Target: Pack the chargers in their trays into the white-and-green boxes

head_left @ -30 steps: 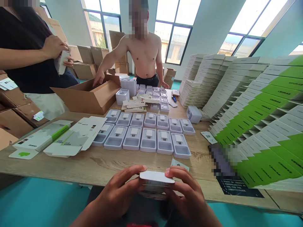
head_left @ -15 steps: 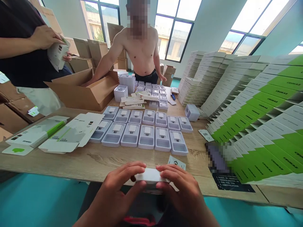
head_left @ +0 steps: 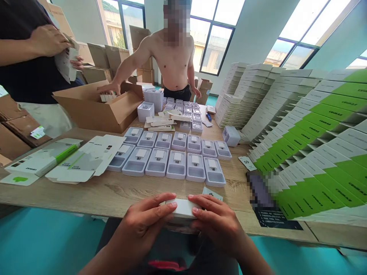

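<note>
Between my two hands is a small white box [head_left: 183, 208], held at the table's front edge with its narrow end facing up. My left hand [head_left: 149, 221] closes on its left side, fingers over the top edge. On the opposite side my right hand [head_left: 216, 221] grips it the same way. The lower part of the box is partly hidden by my fingers. Just behind it lies a small printed card [head_left: 212, 193]. Beyond that, two rows of white plastic trays [head_left: 175, 166] stand on the table, each with a white adapter-like piece in its upper recess.
Flattened white-green cartons [head_left: 86, 158] lie at the left. Tall stacks of white-green boxes [head_left: 315, 130] line the right, with a phone-like dark object [head_left: 260, 191] before them. An open cardboard box [head_left: 94, 114] stands back left. Two co-workers [head_left: 174, 65] stand across and at the left.
My fingers have shifted on the white box, which is now a little higher. The co-worker opposite has raised a hand from inside the cardboard box to near its top.
</note>
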A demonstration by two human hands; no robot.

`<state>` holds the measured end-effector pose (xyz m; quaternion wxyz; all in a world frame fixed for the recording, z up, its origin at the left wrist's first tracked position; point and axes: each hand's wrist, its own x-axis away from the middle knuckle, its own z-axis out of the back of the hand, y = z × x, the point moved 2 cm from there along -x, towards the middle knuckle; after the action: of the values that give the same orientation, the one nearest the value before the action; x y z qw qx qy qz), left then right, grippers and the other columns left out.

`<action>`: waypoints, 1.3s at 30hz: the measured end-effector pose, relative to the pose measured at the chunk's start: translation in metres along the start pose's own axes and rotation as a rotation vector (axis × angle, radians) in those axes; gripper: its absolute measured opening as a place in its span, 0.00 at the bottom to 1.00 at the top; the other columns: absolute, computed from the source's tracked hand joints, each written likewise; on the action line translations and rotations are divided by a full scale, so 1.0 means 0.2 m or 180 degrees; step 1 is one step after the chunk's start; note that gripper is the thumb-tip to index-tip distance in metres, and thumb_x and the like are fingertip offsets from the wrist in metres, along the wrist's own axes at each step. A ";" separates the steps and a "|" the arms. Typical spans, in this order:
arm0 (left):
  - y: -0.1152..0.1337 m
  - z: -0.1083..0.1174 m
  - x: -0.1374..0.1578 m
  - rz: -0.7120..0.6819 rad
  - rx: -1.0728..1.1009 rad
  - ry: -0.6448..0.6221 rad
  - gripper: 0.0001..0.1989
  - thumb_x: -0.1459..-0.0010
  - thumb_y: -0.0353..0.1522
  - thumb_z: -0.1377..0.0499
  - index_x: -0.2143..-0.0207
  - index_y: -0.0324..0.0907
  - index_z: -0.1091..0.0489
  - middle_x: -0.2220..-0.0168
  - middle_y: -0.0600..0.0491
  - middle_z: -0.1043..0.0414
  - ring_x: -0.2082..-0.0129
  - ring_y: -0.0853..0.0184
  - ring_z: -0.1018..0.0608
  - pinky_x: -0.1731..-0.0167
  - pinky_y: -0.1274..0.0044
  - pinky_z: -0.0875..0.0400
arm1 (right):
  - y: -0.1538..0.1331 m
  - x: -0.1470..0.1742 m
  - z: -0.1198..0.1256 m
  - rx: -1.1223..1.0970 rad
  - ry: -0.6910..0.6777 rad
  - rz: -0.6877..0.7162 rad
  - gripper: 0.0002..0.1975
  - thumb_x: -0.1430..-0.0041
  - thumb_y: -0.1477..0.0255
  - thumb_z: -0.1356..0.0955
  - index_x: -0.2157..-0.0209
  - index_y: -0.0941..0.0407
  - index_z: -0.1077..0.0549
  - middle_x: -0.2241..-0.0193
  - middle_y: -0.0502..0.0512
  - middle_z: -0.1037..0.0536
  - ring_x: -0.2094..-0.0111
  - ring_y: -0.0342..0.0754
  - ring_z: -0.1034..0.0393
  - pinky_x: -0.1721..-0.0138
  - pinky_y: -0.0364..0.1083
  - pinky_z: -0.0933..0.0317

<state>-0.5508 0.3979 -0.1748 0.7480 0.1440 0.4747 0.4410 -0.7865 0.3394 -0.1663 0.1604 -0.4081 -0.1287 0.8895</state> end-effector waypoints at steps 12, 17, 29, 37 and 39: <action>-0.08 0.02 -0.02 -0.1458 -0.0493 -0.0054 0.19 0.34 0.22 0.38 0.42 0.34 0.28 0.45 0.37 0.22 0.44 0.60 0.20 0.45 0.72 0.21 | 0.01 0.07 -0.05 0.0120 0.0346 -0.0169 0.09 0.31 0.72 0.30 0.51 0.54 0.25 0.49 0.64 0.18 0.49 0.48 0.22 0.48 0.46 0.26; -0.10 0.03 -0.01 -0.1592 -0.0656 -0.0024 0.21 0.33 0.25 0.39 0.38 0.37 0.31 0.46 0.37 0.21 0.45 0.58 0.19 0.47 0.70 0.19 | 0.00 0.09 -0.06 0.0197 0.0366 -0.0417 0.08 0.31 0.70 0.30 0.51 0.53 0.24 0.48 0.63 0.18 0.49 0.49 0.20 0.50 0.45 0.24; -0.10 0.05 0.02 -0.1641 -0.1038 -0.0305 0.24 0.34 0.23 0.39 0.37 0.40 0.33 0.41 0.38 0.25 0.42 0.56 0.21 0.45 0.67 0.21 | -0.02 0.08 -0.05 0.0211 0.0292 -0.0542 0.11 0.31 0.68 0.30 0.49 0.53 0.23 0.47 0.64 0.19 0.50 0.50 0.20 0.51 0.46 0.23; -0.15 -0.05 0.03 -0.0635 -0.0296 0.0098 0.16 0.29 0.33 0.42 0.40 0.47 0.30 0.48 0.46 0.19 0.50 0.64 0.16 0.50 0.77 0.20 | 0.00 0.09 -0.04 0.0383 0.0431 -0.0279 0.15 0.31 0.71 0.30 0.45 0.51 0.24 0.52 0.63 0.17 0.54 0.48 0.19 0.55 0.45 0.23; -0.15 -0.06 0.05 -0.0524 -0.0316 0.0328 0.14 0.30 0.34 0.40 0.44 0.49 0.26 0.54 0.49 0.16 0.55 0.65 0.14 0.52 0.77 0.19 | 0.00 0.10 -0.06 0.0384 0.0459 -0.0286 0.15 0.32 0.70 0.29 0.45 0.50 0.24 0.52 0.62 0.17 0.55 0.49 0.19 0.56 0.45 0.23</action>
<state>-0.5438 0.3869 -0.2053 0.7624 0.0444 0.5003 0.4079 -0.7904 0.3485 -0.1874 0.2334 -0.4544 -0.0812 0.8558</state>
